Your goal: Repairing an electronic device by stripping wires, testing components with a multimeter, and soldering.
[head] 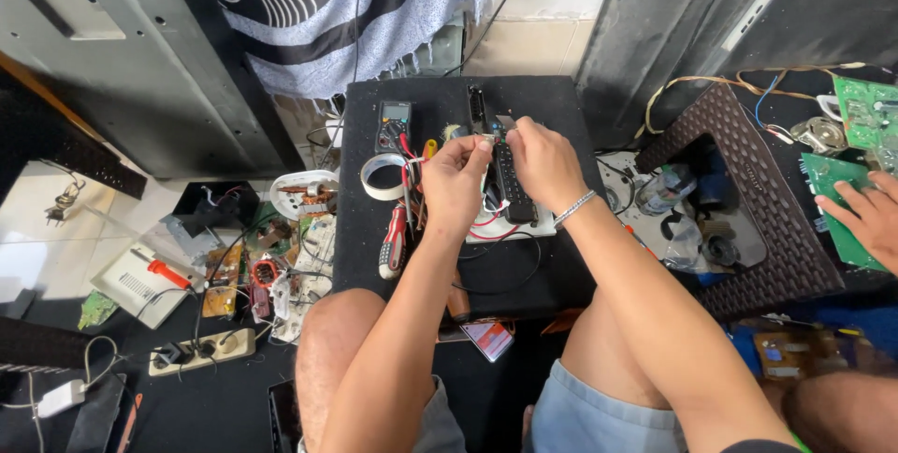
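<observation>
A black remote control (512, 182) is held over the black bench (552, 102). The right hand (543, 161) is closed around its upper part, and the fingers of the left hand (456, 177) are pinched on a small part at its top left edge. Just below the fingers, red wires (486, 226) are seen lying on a white board (541, 227). To the left of the left fingers lie a roll of white tape (382, 177), a red-handled screwdriver (394, 243) and a multimeter (393, 125). Far to the right, another person's hand (865, 215) is rested on a green circuit board (828, 182).
</observation>
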